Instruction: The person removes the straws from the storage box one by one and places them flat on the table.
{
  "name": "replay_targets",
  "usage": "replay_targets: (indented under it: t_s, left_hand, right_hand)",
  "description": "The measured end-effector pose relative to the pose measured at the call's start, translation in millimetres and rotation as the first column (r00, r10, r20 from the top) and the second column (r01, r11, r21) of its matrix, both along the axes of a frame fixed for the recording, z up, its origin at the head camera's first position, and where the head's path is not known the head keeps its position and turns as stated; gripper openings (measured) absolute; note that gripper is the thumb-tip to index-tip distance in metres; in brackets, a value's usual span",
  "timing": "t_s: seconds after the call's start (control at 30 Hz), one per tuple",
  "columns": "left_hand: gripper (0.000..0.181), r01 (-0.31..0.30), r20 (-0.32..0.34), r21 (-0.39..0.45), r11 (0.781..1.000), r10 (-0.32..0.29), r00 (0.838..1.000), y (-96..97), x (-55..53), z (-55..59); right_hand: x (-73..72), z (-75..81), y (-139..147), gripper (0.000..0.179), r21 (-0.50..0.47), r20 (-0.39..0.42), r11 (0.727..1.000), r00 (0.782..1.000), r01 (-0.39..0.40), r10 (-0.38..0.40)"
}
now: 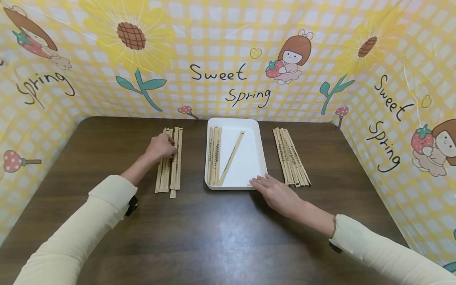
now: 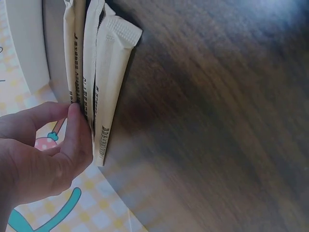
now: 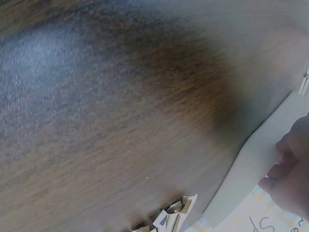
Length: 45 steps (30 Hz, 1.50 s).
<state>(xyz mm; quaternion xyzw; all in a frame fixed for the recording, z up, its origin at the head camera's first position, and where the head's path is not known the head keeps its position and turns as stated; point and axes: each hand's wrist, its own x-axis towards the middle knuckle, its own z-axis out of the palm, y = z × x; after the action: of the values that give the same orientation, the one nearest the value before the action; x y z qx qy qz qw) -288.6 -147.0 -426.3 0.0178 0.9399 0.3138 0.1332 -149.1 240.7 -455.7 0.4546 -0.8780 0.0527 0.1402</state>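
Note:
My left hand [image 1: 161, 146] is over the left pile of long, thin paper-wrapped sticks [image 1: 163, 180], brown with dark print. In the left wrist view, its thumb and forefinger pinch one paper-wrapped stick [image 2: 75, 63] at the pile's edge. A white tray [image 1: 246, 166] lies in the middle of the table. Several wrapped sticks [image 1: 214, 156] line its left side, and a single one [image 1: 231, 157] slants across its floor. My right hand [image 1: 279, 196] rests with extended fingers on the tray's front right corner. What the wrappers contain is hidden.
Another pile of wrapped sticks [image 1: 290, 158] lies right of the tray, slightly fanned. The dark wooden table [image 1: 228, 237] is enclosed by a yellow checked cloth [image 1: 213, 39] at the back and both sides.

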Motion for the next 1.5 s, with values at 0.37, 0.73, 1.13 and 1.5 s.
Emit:
replay_targets:
  t_s: [0.37,0.73,1.13,1.5]
  left_hand:
    - [0.031,0.024,0.011,0.014,1.000,-0.025,1.000,8.1,0.8,14.9]
    - [0.059,0.066,0.146,0.268,0.961,-0.108,0.983,53.4,3.3,38.4]
    - [0.061,0.159,0.084,0.286,0.945,-0.190,0.978,94.2,5.5,45.7]
    - [0.060,0.266,0.041,0.184,0.946,-0.278,0.960,125.6,2.8,40.1]
  right_hand:
    - [-0.3,1.9,0,0.045,0.000,0.005,1.000,1.000,-0.004,0.004]
    - [1.4,1.9,-1,0.044,0.003,0.013,1.000,1.000,0.003,-0.003]
    - [1.5,2.3,-1,0.044,0.002,0.015,1.000,1.000,0.003,-0.003]
    - [0.3,2.3,0,0.044,0.002,0.014,1.000,1.000,0.000,0.000]
